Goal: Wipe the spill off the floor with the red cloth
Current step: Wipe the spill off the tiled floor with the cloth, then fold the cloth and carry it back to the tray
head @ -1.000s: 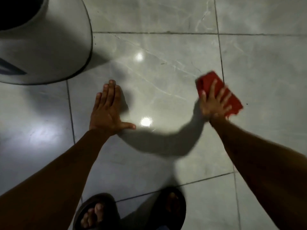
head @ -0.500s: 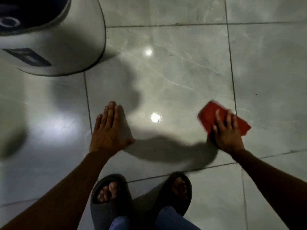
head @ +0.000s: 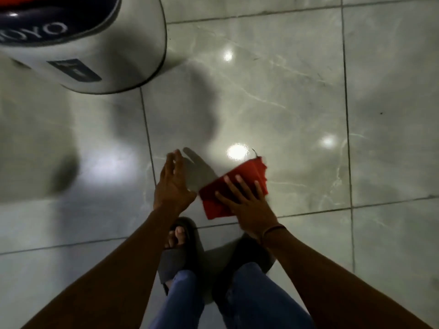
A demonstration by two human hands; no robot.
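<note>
The folded red cloth (head: 240,184) is in front of my feet, its near end under my right hand (head: 247,203), whose fingers are spread over it. Whether the cloth rests flat on the grey marble tile floor (head: 273,103) or is lifted at its far edge I cannot tell. My left hand (head: 172,184) hovers just left of the cloth, off the floor, fingers apart and holding nothing, its shadow falling on the tile beside it. No spill shows on the glossy tiles; only bright lamp reflections.
A white round appliance (head: 99,46) with a dark top stands on the floor at the upper left. My two feet in dark slides (head: 180,248) and blue jeans (head: 185,298) are below the hands. Dark grout lines (head: 345,115) cross the floor.
My right hand has dragged the red cloth leftward and toward my feet. My left hand has lifted off the floor and now sits close beside the cloth. The view has shifted back.
</note>
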